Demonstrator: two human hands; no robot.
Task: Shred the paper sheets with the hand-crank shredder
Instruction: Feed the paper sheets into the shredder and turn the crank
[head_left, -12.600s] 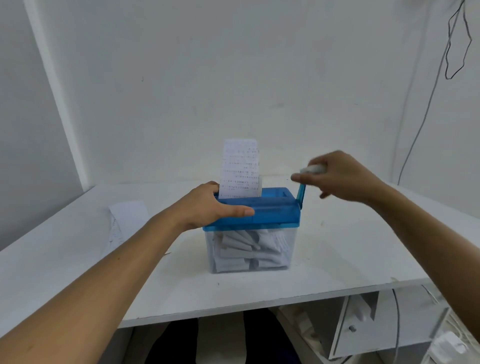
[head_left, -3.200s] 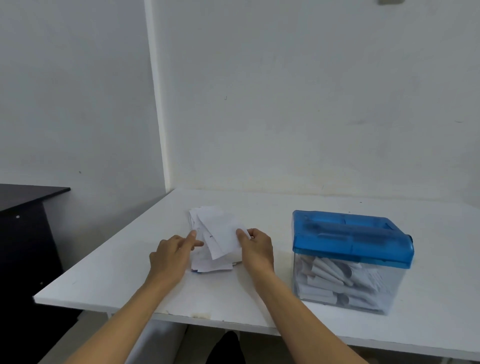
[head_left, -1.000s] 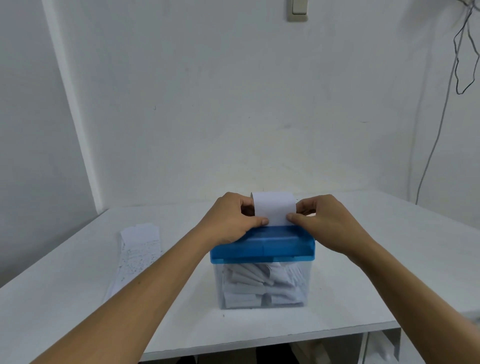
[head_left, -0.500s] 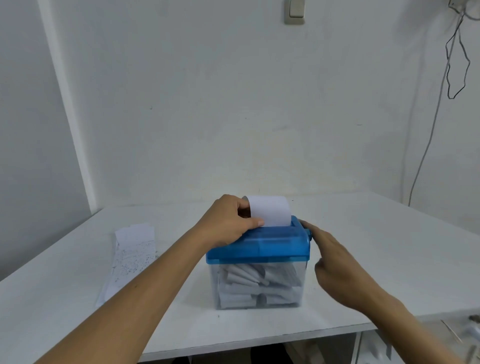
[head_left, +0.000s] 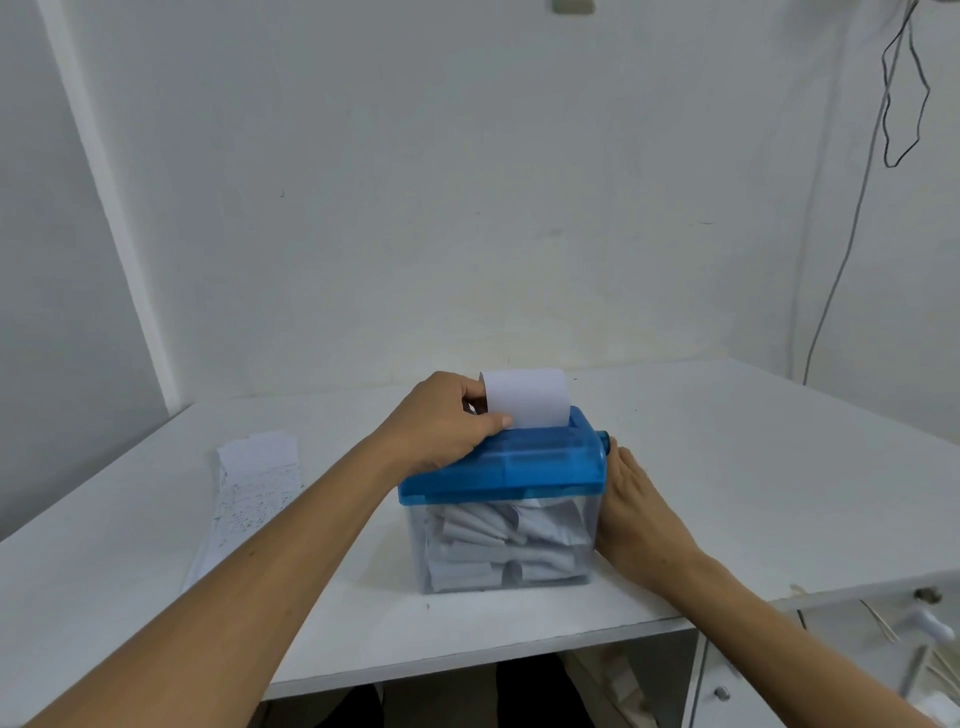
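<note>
A white table (head_left: 727, 467) is filling the lower half of the view, under a white wall (head_left: 467, 182). The shredder (head_left: 501, 501) is standing near the table's front edge, at the centre; its blue lid (head_left: 519, 465) is sitting on a clear bin (head_left: 584, 540) that is holding curled paper pieces (head_left: 483, 535). At 9 o'clock from the shredder, well apart, a stack of printed sheets (head_left: 254, 483) is lying flat. The left hand (head_left: 441, 423) is resting on the lid's left end, its fingers closed on the left edge of a white sheet (head_left: 527, 397) that is standing upright in the slot. The right hand (head_left: 636, 512) is lying against the bin's right wall at 3 o'clock, fingers reaching up toward the blue crank hub (head_left: 601, 439); whether they are gripping anything cannot be told. A dark cable (head_left: 852, 228) is hanging at 2 o'clock.
</note>
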